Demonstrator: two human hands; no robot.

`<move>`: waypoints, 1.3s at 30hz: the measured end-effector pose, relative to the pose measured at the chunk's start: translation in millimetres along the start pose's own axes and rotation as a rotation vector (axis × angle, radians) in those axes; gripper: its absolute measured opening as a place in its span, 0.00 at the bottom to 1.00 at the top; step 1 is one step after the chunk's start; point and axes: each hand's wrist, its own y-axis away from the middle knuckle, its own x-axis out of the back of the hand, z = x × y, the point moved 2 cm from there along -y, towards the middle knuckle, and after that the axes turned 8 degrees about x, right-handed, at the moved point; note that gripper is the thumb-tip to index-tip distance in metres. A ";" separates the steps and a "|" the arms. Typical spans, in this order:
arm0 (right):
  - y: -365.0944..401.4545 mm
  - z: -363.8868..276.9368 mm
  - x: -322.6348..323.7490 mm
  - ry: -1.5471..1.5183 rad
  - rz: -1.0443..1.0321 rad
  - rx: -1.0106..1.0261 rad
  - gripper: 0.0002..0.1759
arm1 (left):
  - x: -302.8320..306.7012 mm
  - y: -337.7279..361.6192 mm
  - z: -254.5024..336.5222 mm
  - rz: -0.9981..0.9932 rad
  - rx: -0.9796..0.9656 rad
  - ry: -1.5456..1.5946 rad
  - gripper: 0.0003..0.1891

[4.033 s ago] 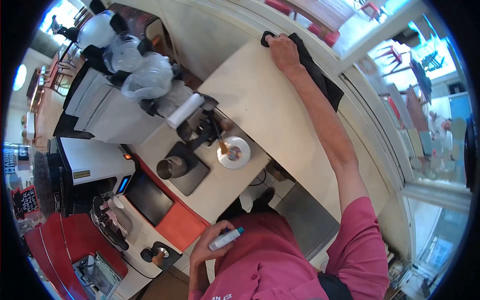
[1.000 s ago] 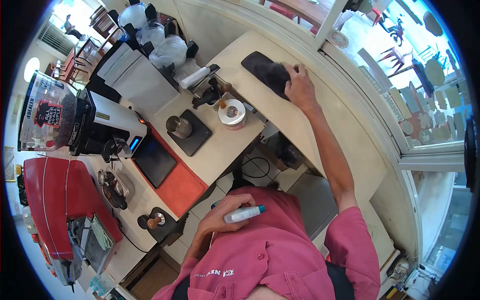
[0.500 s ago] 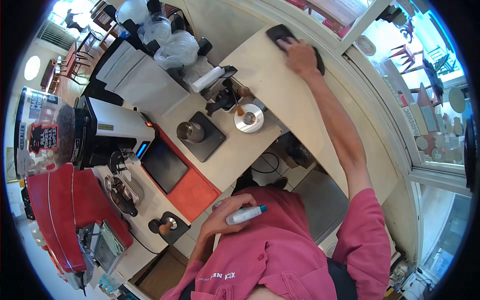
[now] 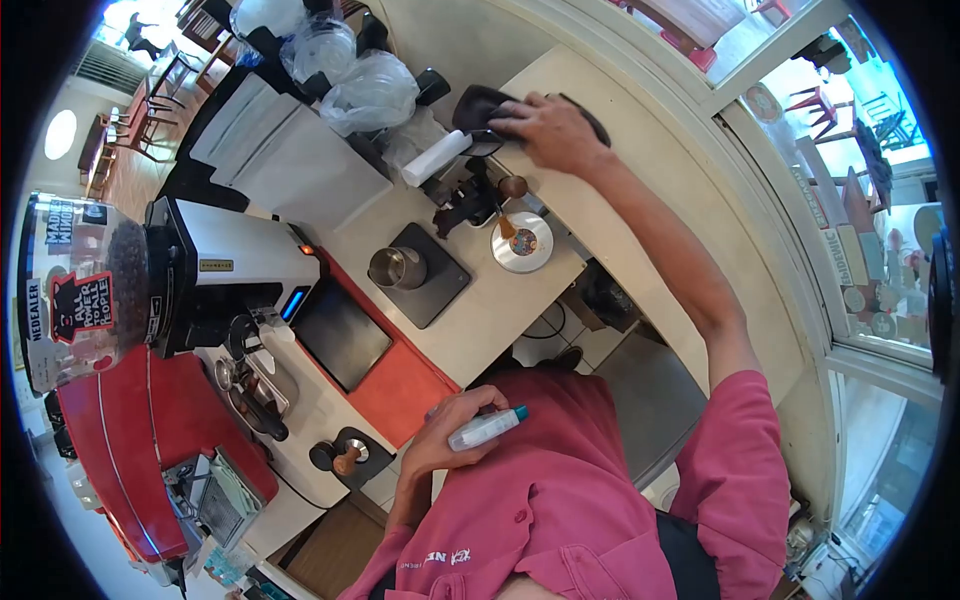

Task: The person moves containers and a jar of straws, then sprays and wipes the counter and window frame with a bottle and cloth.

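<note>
My right hand reaches out to the far counter and presses on a dark cloth, part of which shows on both sides of the fingers. Held near my waist, my left hand is wrapped round a small clear bottle with a teal cap. Close to the cloth are a white roll and a dark metal tool stand. A round white-rimmed dish with a small brush on it sits below them.
A metal cup stands on a black scale. To the left are a grinder, a red machine, a red mat and a tamper. Plastic bags are at the back; a window frame runs along the right.
My right hand has slid left along the far counter with the dark cloth, now close to the white roll. The view has shifted slightly. My left hand still holds the bottle.
</note>
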 end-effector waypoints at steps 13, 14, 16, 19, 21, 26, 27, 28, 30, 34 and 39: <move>29.4 20.0 8.7 0.155 -0.145 -0.440 0.25 | 1.3 -2.4 -1.9 -0.039 0.032 0.066 0.19; 40.6 0.0 17.9 0.097 -0.153 -0.435 0.27 | 0.8 -3.8 0.2 -0.073 0.070 0.086 0.18; 78.1 -11.2 30.5 0.017 -0.059 -0.636 0.28 | -6.5 -11.1 5.5 -0.114 0.101 0.090 0.17; 156.0 -36.0 57.2 0.100 0.082 -0.951 0.25 | -16.0 -18.0 13.0 -0.111 0.080 0.076 0.16; 214.1 -75.3 66.0 0.214 0.109 -0.892 0.26 | -20.0 -22.3 15.3 -0.128 0.075 0.086 0.15; 430.3 -102.0 129.3 0.357 0.008 -1.613 0.27 | -35.9 -32.5 26.8 -0.142 0.077 0.028 0.13; 446.1 -105.3 133.1 0.427 0.006 -1.690 0.25 | -37.9 -35.5 29.2 -0.165 0.088 -0.012 0.12; 461.6 -109.6 136.8 0.501 0.003 -1.770 0.23 | -40.8 -38.9 32.3 -0.192 0.097 -0.053 0.11; 452.0 -115.6 141.9 0.540 -0.048 -1.877 0.15 | -51.3 -46.5 43.4 -0.255 0.081 -0.076 0.11; 338.6 -152.8 93.4 0.306 -0.041 -1.171 0.15 | -75.4 -65.5 54.9 -0.412 -0.020 -0.156 0.11; 403.6 -162.5 118.3 0.166 0.032 -1.135 0.23 | -106.3 -73.9 87.5 -0.467 -0.086 -0.273 0.13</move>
